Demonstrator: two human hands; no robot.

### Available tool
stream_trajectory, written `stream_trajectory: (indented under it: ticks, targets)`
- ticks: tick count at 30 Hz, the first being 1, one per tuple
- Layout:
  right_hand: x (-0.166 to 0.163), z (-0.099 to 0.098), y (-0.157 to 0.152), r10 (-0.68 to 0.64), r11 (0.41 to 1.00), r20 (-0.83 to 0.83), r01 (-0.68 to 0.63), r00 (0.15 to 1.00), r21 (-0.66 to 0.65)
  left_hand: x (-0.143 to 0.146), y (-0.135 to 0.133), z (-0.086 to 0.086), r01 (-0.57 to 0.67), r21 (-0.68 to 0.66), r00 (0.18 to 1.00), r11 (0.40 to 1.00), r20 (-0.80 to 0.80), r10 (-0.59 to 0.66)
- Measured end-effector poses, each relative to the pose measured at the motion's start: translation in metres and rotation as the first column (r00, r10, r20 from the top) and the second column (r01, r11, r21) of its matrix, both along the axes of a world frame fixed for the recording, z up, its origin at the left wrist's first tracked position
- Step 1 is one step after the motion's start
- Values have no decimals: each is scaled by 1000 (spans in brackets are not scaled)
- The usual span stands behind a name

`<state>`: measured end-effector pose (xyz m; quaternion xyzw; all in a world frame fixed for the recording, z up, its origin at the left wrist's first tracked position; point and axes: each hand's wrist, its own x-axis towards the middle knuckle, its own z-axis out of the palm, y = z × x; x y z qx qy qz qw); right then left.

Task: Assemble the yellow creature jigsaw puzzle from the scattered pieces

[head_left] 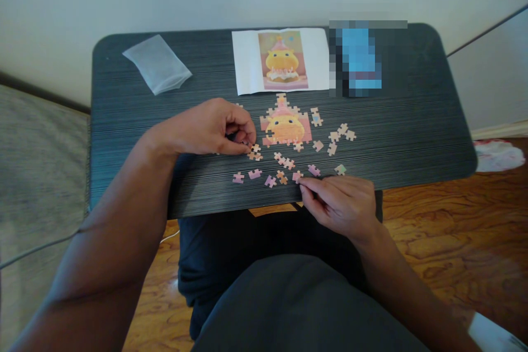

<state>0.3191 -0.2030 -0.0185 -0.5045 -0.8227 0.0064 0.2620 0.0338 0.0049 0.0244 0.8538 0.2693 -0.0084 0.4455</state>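
A partly assembled jigsaw puzzle showing a yellow character lies on the dark table. Several loose pieces lie around it. My left hand rests left of the puzzle, fingers curled in a pinch over loose pieces. My right hand sits at the table's near edge, thumb and fingers pinched at a pink piece. A printed reference picture lies behind the puzzle.
A clear plastic bag lies at the table's far left. A blurred blue object sits right of the printed sheet. Wooden floor shows below the table, a wall behind it. My lap is under the near edge.
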Motion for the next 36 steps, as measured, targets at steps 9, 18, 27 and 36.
stream_trajectory:
  ticks: [9, 18, 27, 36]
  targets:
    - [-3, -3, -4, 13, 1000, -12, -13, 1000, -4, 1, 1, 0, -13, 9, 999, 1000, -37, 14]
    - [-16, -1, -6, 48, 999, -67, -48, 997, 1, 2, -1, 1, -52, -26, 998, 998, -19, 51]
    - [-15, -3, -6, 17, 1000, -62, -17, 998, -4, 2, -1, 0, -56, -18, 998, 998, -4, 56]
    - [-18, -2, -5, 0, 1000, -65, -1, 998, -8, 0, 0, -2, -56, -21, 998, 998, 6, 56]
